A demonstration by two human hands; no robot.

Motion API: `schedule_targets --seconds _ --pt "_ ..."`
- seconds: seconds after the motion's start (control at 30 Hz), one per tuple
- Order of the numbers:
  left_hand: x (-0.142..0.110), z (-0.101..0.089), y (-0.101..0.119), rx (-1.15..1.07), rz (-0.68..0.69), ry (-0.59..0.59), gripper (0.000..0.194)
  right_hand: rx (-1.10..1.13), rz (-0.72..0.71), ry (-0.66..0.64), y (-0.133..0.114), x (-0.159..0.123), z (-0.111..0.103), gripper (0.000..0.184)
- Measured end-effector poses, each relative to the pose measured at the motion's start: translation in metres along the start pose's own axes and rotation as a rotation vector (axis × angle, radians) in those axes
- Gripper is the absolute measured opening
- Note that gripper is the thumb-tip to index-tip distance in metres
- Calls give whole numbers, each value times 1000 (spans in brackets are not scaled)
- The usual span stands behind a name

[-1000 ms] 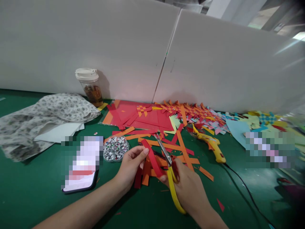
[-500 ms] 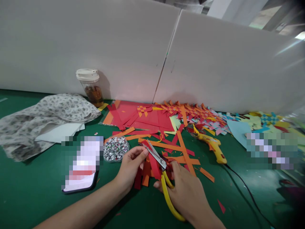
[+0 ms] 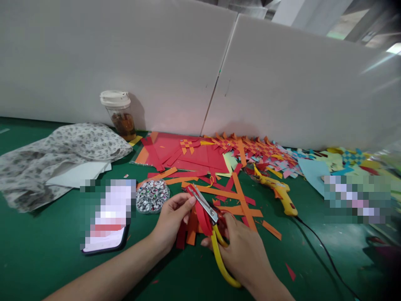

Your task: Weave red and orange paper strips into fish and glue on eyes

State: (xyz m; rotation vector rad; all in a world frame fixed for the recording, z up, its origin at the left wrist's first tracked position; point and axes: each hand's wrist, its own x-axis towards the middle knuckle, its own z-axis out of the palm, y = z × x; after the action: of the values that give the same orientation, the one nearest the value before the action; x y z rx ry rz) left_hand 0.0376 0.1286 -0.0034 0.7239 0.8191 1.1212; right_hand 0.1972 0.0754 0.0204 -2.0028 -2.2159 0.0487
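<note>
In my left hand [image 3: 175,215] a red paper strip [image 3: 203,219] is pinched between thumb and fingers, its lower part curving down toward my right hand [image 3: 241,242]. That right hand grips the yellow handles of a pair of scissors [image 3: 209,209]. The blades lie along the strip's upper end, nearly closed together, just beside my left fingertips. Beneath both hands are more orange and red paper strips [image 3: 191,228], partly hidden by the fingers.
A clear case of googly eyes [image 3: 153,195] and a phone [image 3: 109,217] lie left. A yellow glue gun [image 3: 278,190] with a cord rests right. Farther back are red paper sheets [image 3: 200,161], woven paper fish [image 3: 250,146], a drink cup [image 3: 120,117] and a patterned cloth [image 3: 72,146].
The scissor blades have drawn closer together on the red strip, and the handles have closed slightly. The strip bows more. My left hand is almost unmoved.
</note>
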Motion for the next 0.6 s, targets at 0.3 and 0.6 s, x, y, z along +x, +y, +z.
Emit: schedule_targets --seconds 0.3,0.6 --pt "1 -1 -2 -10 6 -13 20 32 -5 1 1 0 0 34" --pt "1 -1 -3 -12 8 8 19 -40 -23 17 3 0 1 30"
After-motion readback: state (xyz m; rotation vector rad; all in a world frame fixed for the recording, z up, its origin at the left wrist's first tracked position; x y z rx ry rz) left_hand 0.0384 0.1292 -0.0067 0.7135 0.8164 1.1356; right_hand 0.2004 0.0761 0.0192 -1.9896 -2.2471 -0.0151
